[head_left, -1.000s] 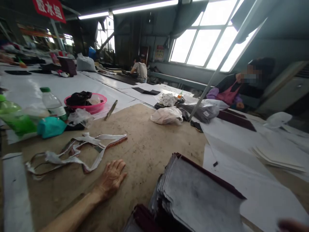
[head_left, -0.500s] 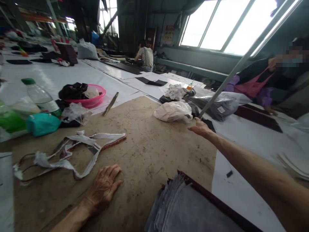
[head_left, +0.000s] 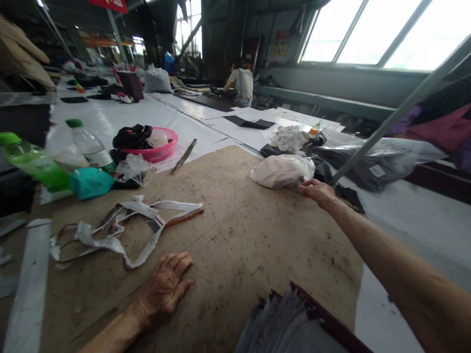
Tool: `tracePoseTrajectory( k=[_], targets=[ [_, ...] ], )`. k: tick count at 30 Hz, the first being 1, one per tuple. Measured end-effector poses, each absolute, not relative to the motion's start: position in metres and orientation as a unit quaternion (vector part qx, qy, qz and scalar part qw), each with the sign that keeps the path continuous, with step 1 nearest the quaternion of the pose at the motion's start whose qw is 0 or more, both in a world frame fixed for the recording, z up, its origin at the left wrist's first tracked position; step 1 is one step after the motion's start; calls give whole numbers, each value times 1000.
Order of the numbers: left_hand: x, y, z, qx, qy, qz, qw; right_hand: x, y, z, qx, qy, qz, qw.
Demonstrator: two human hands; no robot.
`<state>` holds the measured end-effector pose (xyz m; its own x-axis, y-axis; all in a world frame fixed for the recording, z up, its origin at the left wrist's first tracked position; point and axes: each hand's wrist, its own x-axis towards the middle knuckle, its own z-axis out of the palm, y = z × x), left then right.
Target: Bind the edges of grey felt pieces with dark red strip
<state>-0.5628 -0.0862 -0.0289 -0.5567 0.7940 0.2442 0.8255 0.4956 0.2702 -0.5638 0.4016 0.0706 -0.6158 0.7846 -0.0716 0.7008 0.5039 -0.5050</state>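
Observation:
My left hand rests palm down on the brown board, fingers stretched out and holding nothing. Just beyond it lies a tangle of white-and-brown strips. My right hand reaches forward across the board, its fingers closed on the near right edge of a white plastic bag. What is inside the bag cannot be made out. Between my arms, at the bottom of the view, a stack of grey sheets with dark red edges is partly cut off.
A slanted metal pole rises beside my right hand. A filled clear bag lies behind it. On the left are a pink basin, bottles and a teal mask. Another person works farther back.
My right hand has gone from open beside the white plastic bag to gripping its edge. My left hand stays on the board. The view has turned left.

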Motion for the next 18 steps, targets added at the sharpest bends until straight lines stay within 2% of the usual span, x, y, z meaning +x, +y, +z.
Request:
tracePoseTrajectory(
  k=[4, 10, 18],
  targets=[
    [-563, -86, -29, -475, -860, -179, 53, -561, 390, 67, -447, -869, 202, 72],
    [-562, -86, -27, -472, -863, -177, 44, -557, 395, 76, -488, -859, 99, 121],
    [-561, -85, -23, -460, -869, -180, 1, -576, 408, 78, -401, -905, 138, 24]
  ],
)
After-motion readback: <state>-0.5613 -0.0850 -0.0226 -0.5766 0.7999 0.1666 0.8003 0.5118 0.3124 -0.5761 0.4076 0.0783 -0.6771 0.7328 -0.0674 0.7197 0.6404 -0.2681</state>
